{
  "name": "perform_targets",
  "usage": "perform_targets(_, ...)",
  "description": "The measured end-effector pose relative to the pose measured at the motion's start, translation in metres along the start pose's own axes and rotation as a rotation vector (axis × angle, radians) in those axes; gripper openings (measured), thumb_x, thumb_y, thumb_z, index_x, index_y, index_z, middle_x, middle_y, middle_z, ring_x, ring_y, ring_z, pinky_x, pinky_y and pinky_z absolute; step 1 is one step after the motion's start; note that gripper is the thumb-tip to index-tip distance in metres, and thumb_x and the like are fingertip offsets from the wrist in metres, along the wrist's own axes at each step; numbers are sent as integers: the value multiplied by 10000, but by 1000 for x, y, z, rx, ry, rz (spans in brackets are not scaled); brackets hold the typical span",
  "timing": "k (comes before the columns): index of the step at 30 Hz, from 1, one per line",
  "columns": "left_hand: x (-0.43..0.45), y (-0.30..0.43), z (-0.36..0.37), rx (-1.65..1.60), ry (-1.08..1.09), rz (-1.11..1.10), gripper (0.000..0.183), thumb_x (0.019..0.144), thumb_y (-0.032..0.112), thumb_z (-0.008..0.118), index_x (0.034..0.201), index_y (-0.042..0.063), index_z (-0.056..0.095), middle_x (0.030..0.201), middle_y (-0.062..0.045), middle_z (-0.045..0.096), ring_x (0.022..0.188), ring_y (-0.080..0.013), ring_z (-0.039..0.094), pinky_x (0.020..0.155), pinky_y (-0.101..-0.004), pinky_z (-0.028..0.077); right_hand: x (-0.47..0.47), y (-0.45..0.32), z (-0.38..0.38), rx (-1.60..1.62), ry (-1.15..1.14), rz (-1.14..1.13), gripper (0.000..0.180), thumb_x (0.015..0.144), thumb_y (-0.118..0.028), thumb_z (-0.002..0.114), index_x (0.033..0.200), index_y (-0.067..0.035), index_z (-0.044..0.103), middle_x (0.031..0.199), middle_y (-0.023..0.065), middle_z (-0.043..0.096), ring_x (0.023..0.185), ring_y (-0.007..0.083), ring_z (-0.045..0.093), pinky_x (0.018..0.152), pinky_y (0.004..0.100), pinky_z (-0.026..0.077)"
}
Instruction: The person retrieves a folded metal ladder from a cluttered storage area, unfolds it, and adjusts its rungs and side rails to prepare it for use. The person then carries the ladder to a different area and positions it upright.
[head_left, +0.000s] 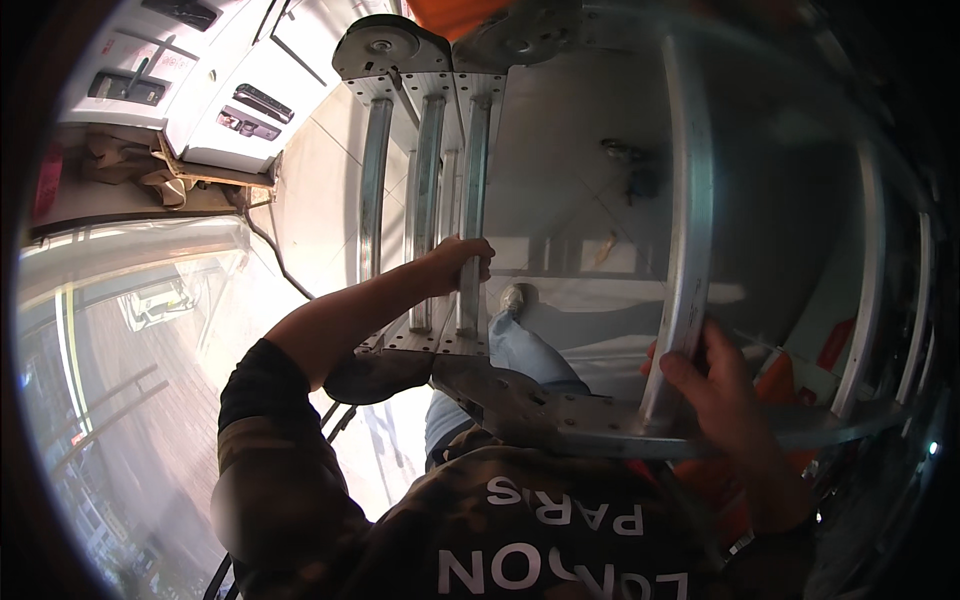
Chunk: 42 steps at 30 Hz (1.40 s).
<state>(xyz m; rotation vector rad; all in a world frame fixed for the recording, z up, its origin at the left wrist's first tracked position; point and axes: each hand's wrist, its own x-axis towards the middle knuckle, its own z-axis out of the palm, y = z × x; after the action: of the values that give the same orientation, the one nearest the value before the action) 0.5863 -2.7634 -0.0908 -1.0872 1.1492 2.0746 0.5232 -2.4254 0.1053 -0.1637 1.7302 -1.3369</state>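
A folding aluminium ladder (686, 195) with large round hinges surrounds my arms. My left hand (463, 262) grips a rung of its folded part, where several rungs stand close side by side. Around a wider rung of the part that stretches off to the right, my right hand (694, 367) is closed, with the thumb on the near face. One dark hinge (382, 46) shows at the top, and another hinge (382, 375) lies close to my left forearm. The far right end of the ladder fades into shadow.
White boxes (232, 105) with pictures of devices stand at the upper left, above a shelf holding crumpled brown material. A dark cable (274, 251) runs along the tiled floor (562, 202). Glass lies at the left. Small dark items (634, 165) are on the floor, and my shoe (514, 298) shows below the ladder.
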Motion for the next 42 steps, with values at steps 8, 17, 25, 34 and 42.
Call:
perform_targets(8, 10, 9, 14, 32, 55, -41, 86, 726, 50, 582, 674, 12, 525, 646, -87, 510, 554, -183, 532, 482, -286, 433, 20, 15, -11, -65, 65, -104, 418, 859, -229, 536, 1121, 72, 410, 858, 171, 600, 781, 230, 612, 728, 331, 472)
perform_targets(17, 5, 4, 13, 122, 118, 3, 277, 781, 181, 624, 999, 44, 521, 975, -74, 543, 897, -200, 550, 674, -315, 467, 6, 3, 0, -177, 101, -98, 378, 866, -180, 520, 1097, 87, 387, 812, 186, 592, 738, 249, 622, 676, 348, 492)
perform_targets(25, -54, 26, 72, 757, 259, 584, 681, 864, 412, 451, 1367, 56, 162, 1398, -162, 142, 1291, -291, 186, 1039, -415, 199, -6, -8, 19, -177, 173, -69, 348, 862, -178, 522, 1103, 50, 415, 777, 134, 586, 705, 205, 590, 656, 336, 465)
perform_targets(34, -114, 13, 162, 1171, -972, 145, 1104, 665, 836, 204, 1298, -65, 279, 1220, -289, 399, 1146, -354, 416, 935, -425, 348, 4, -8, 21, -445, 304, -86, 319, 848, -269, 551, 948, 30, 503, 666, 112, 562, 583, 192, 570, 549, 310, 428)
perform_targets(42, -109, 8, 153, 1161, -892, 88, 805, 746, 592, 484, 1187, -75, 395, 1059, -208, 507, 983, -269, 506, 820, -372, 411, -69, 36, -24, -590, 862, -523, 396, 783, -311, 624, 1039, -39, 493, 814, 81, 565, 731, 214, 577, 661, 369, 451)
